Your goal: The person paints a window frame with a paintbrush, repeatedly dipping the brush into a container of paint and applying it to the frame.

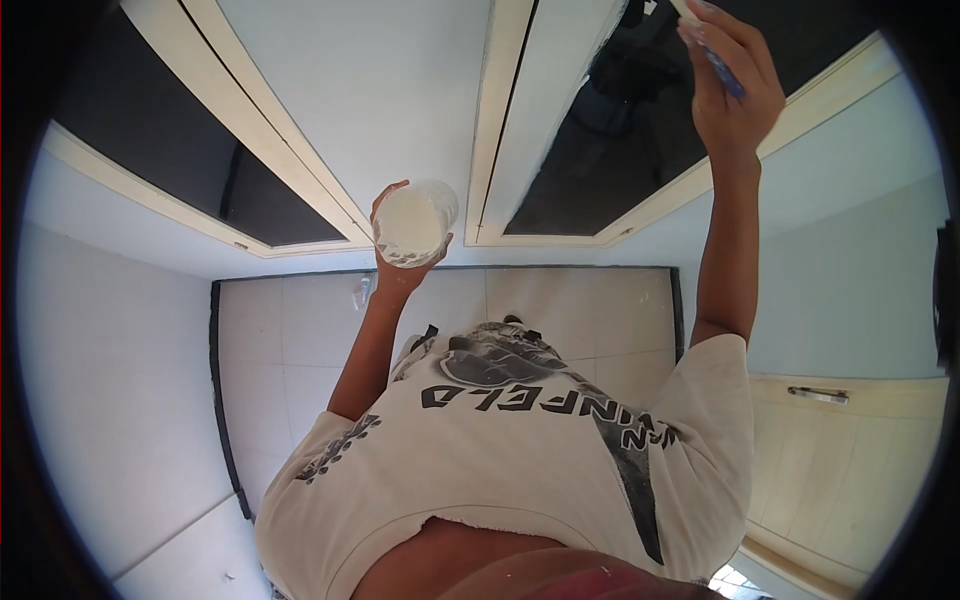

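In the head view, my left hand (398,272) is wrapped round a clear plastic tub (450,205) in front of my body. White paint (412,222) is inside it, with smears on the tub's wall. My right hand (738,85) is raised at the upper right, closed round a paintbrush with a blue handle (724,72). The brush's far end runs out at the top edge, so its bristles are hidden. Behind that hand is a dark window pane (640,120) in a cream wooden frame (830,95).
A second dark window (190,160) with a cream frame stands at the left. Pale wall (370,80) lies between the windows. Below are floor tiles (620,310) with a dark skirting edge. A small clear object (362,291) lies near the wall. A wooden door (850,450) with a metal handle is at right.
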Demonstrator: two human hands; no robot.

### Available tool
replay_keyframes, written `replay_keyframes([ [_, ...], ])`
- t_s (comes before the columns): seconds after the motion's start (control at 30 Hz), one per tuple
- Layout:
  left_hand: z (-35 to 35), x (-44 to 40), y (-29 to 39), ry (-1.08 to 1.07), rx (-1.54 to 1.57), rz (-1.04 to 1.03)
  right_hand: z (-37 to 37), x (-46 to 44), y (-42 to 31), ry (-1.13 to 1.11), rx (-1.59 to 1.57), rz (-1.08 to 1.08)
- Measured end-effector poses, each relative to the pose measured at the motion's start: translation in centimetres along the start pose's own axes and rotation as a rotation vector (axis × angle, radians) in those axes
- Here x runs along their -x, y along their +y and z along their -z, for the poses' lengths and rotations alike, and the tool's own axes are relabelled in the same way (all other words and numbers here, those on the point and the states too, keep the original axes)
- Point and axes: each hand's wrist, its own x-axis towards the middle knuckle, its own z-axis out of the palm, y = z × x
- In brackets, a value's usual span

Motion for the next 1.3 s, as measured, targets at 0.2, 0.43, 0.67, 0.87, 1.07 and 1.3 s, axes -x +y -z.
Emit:
replay_keyframes([
  [0.2,-0.7,1.0,-1.0,-0.029,0.077,0.092,-2.5,15.7,-1.8,-0.368,-0.015,-0.166],
  [0.43,-6.2,2.3,2.5,0.003,0.099,0.156,6.6,13.0,6.0,-0.605,-0.292,-0.608],
  [0.67,-9.4,2.5,4.9,0.012,0.083,0.096,12.3,0.5,9.3,-0.362,0.043,-0.189],
  [0.87,-10.6,2.7,5.9,0.031,0.024,0.031,12.0,12.4,5.9,-0.483,0.134,-0.032],
  [1.07,-10.2,3.1,6.6,0.044,0.102,0.043,12.1,11.6,4.1,-0.818,-0.103,-0.397],
  [1.3,-10.7,4.2,5.7,-0.002,0.3,0.176,14.4,-15.0,8.8,-0.539,-0.012,-0.266],
])
